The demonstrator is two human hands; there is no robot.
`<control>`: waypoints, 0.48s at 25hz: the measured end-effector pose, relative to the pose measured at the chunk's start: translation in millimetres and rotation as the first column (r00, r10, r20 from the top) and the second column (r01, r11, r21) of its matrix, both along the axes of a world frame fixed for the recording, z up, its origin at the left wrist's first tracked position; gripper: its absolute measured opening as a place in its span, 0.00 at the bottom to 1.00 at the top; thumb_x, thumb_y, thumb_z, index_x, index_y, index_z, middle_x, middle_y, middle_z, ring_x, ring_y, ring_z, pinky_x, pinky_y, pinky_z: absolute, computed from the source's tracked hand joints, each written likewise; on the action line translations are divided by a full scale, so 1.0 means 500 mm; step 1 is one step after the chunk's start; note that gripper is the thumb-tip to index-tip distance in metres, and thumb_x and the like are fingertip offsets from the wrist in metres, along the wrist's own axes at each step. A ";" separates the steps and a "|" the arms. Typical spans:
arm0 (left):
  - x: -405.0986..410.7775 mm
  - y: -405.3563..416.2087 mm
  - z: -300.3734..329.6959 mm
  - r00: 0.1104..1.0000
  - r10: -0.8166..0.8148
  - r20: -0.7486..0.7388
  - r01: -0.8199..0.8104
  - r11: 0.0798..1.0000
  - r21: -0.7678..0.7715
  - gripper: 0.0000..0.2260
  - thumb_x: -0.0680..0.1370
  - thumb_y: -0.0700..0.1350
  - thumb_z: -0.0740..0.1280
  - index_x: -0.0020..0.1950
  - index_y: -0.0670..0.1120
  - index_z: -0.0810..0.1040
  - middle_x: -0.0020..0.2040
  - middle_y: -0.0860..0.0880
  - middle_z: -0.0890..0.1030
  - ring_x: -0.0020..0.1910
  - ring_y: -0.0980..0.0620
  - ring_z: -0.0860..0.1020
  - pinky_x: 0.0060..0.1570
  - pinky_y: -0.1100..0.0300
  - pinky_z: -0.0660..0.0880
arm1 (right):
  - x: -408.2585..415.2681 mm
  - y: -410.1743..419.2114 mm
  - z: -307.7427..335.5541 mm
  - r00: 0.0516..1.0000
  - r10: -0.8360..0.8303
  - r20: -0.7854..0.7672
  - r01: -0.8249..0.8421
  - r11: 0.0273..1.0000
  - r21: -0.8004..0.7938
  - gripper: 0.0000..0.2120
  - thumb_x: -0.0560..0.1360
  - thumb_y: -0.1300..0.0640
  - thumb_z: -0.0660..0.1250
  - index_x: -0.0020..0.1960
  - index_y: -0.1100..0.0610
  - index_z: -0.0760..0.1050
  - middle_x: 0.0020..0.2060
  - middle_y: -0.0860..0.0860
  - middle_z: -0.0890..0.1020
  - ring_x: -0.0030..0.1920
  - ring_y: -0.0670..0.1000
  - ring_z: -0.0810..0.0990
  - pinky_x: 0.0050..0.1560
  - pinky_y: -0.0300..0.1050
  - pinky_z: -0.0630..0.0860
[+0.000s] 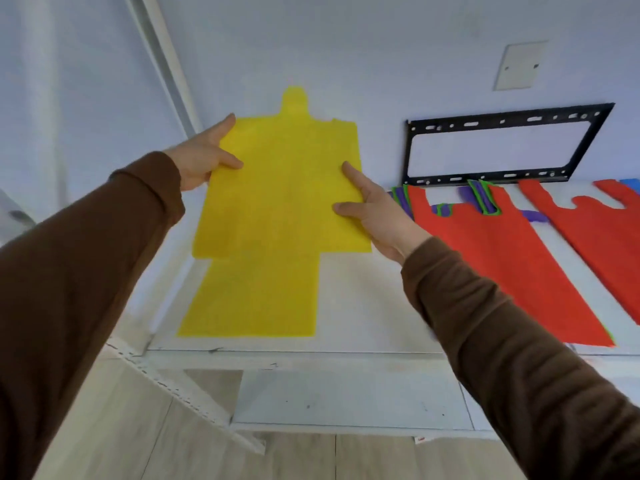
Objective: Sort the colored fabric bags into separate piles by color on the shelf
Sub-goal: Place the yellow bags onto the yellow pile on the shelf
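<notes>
A yellow bag [284, 181] is pinched at its side edges by the left hand [202, 157] and right hand [372, 213] above the shelf [363, 306] (red bags [498, 258] lie right of it).

Blue bag [631, 184] at right edge, mostly cut off

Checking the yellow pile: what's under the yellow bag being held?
Under the held yellow bag, a second yellow bag lies flat on the white shelf; only its lower part shows. Its top is covered.
</notes>
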State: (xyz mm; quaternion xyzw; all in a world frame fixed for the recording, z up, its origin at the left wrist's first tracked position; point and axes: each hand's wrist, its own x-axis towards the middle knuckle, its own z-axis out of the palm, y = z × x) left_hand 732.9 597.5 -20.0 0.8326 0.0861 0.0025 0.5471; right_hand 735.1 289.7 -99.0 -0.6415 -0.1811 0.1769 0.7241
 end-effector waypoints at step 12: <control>-0.035 0.164 -0.359 0.970 0.034 -0.241 0.051 0.939 0.339 0.37 0.78 0.33 0.63 0.80 0.54 0.49 0.77 0.42 0.63 0.40 0.47 0.75 0.35 0.58 0.70 | -0.116 0.186 -0.243 0.982 -0.183 0.043 0.173 0.787 -0.592 0.30 0.76 0.62 0.65 0.76 0.50 0.63 0.71 0.54 0.72 0.67 0.55 0.74 0.68 0.51 0.70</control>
